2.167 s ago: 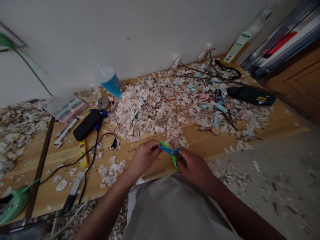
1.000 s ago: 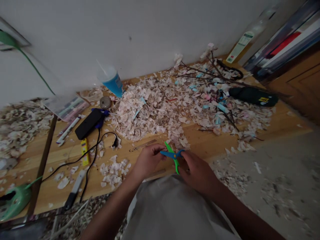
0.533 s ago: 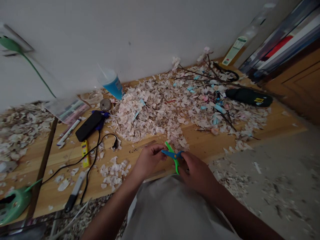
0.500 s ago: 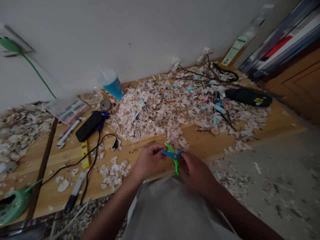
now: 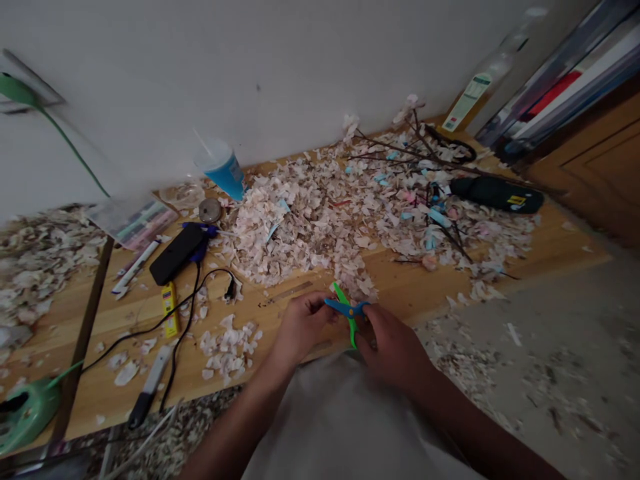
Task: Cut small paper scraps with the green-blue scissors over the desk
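Observation:
Blue and green scissors (image 5: pixel 345 307) with their blades spread apart are held by the handles in my right hand (image 5: pixel 393 340). My left hand (image 5: pixel 303 325) is closed in a pinch beside the blue blade, close to its tip. Whatever its fingertips hold is too small or hidden to name. Both hands are over the front edge of the wooden table (image 5: pixel 280 320). Just beyond them spreads a large heap of pale petal-like pieces (image 5: pixel 295 233), with a few light blue scraps among them. A smaller pile of the pieces (image 5: pixel 231 348) lies left of my left hand.
To the left lie a black phone-like object (image 5: pixel 177 253), a yellow box (image 5: pixel 170 310), a box cutter (image 5: pixel 150 387) and a black cable. A blue cup (image 5: pixel 225 173) leans near the wall. Flowered twigs (image 5: pixel 425 157), a dark pouch (image 5: pixel 497 194) and a bottle (image 5: pixel 475 93) are at the right.
My left hand has shifted slightly right, nearer to the scissors. The scissors and my right hand are almost where they were, blades still apart.

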`<state>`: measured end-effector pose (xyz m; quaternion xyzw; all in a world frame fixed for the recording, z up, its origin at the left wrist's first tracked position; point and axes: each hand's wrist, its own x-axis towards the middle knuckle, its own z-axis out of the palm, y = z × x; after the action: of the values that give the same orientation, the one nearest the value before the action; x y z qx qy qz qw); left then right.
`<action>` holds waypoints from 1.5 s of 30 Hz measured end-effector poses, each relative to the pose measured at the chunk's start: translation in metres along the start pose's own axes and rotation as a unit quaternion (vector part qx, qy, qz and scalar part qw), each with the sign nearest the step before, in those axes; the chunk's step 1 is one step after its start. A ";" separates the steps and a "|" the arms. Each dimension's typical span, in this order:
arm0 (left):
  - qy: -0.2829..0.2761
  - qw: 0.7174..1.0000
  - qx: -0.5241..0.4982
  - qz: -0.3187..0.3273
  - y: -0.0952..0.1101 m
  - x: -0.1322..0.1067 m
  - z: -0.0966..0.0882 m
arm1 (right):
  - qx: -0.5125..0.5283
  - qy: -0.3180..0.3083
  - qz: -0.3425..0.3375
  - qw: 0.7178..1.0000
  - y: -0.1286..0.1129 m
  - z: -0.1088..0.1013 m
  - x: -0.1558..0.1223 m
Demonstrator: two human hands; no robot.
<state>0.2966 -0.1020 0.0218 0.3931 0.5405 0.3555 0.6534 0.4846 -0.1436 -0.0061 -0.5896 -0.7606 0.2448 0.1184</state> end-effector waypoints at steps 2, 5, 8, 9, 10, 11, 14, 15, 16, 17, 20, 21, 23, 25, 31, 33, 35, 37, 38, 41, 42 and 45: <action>0.001 1.000 -0.025 -0.002 0.000 0.000 0.002 | -0.002 0.007 0.000 1.000 0.000 0.001 0.000; 0.008 0.999 -0.053 -0.009 -0.004 0.001 0.003 | -0.007 0.012 -0.002 1.000 0.000 0.002 -0.001; 0.028 0.995 -0.093 -0.020 -0.009 0.002 0.000 | -0.013 0.012 0.000 1.000 -0.002 0.004 -0.002; 0.035 0.993 -0.106 -0.025 -0.010 0.002 0.000 | -0.014 0.011 0.000 1.000 -0.002 0.005 -0.003; 0.040 0.992 -0.115 -0.029 -0.011 0.002 -0.001 | -0.016 0.010 0.000 1.000 -0.003 0.005 -0.003; 0.043 0.991 -0.120 -0.033 -0.012 0.002 -0.002 | -0.018 0.008 -0.001 1.000 -0.003 0.006 -0.003; 0.040 0.993 -0.111 -0.029 -0.014 -0.001 -0.002 | -0.026 -0.007 0.006 1.000 -0.005 0.005 -0.002; 0.038 0.993 -0.106 -0.023 -0.014 -0.002 -0.002 | -0.029 -0.014 0.011 0.999 -0.006 0.005 -0.002; 0.037 0.994 -0.101 -0.018 -0.015 -0.003 -0.002 | -0.032 -0.019 0.016 0.999 -0.007 0.004 -0.001; 0.038 0.995 -0.095 -0.012 -0.015 -0.004 -0.001 | -0.035 -0.025 0.021 0.999 -0.008 0.003 0.000; 0.051 0.995 -0.085 0.005 -0.017 -0.005 -0.001 | -0.039 -0.039 0.032 0.998 -0.011 -0.001 0.002; 0.055 0.995 -0.082 0.008 -0.017 -0.004 -0.001 | -0.041 -0.042 0.034 0.998 -0.011 -0.001 0.002; 0.060 0.995 -0.075 0.011 -0.016 -0.004 -0.001 | -0.045 -0.045 0.036 0.997 -0.012 -0.002 0.003; 0.059 0.996 -0.061 0.015 -0.016 -0.002 -0.002 | -0.047 -0.043 0.034 0.997 -0.012 -0.001 0.004; 0.054 0.998 0.004 0.029 -0.016 0.002 -0.008 | -0.058 -0.034 0.024 0.997 -0.011 0.000 0.006; 0.044 0.998 0.033 0.038 -0.016 0.003 -0.013 | -0.062 -0.048 0.026 0.997 -0.009 -0.003 0.008; 0.040 0.996 0.060 0.052 -0.017 0.005 -0.018 | -0.062 -0.059 0.035 0.996 -0.005 -0.007 0.011; 0.044 0.994 0.075 0.064 -0.020 0.006 -0.022 | -0.033 -0.055 0.051 0.997 0.000 -0.011 0.014; 0.050 0.994 0.070 0.063 -0.022 0.006 -0.024 | -0.003 -0.047 0.061 0.997 0.002 -0.012 0.015; 0.062 0.998 0.009 0.031 -0.028 0.006 -0.025 | 0.090 -0.019 0.083 0.992 0.007 -0.011 0.017; 0.065 0.998 -0.018 0.020 -0.030 0.006 -0.024 | 0.102 -0.013 0.080 0.991 0.007 -0.010 0.016; 0.075 0.993 -0.093 0.007 -0.033 0.005 -0.017 | 0.083 -0.016 0.036 0.996 0.003 -0.003 0.014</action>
<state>0.2819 -0.1095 -0.0114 0.3068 0.5498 0.4368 0.6425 0.4847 -0.1294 -0.0062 -0.6006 -0.7179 0.3205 0.1457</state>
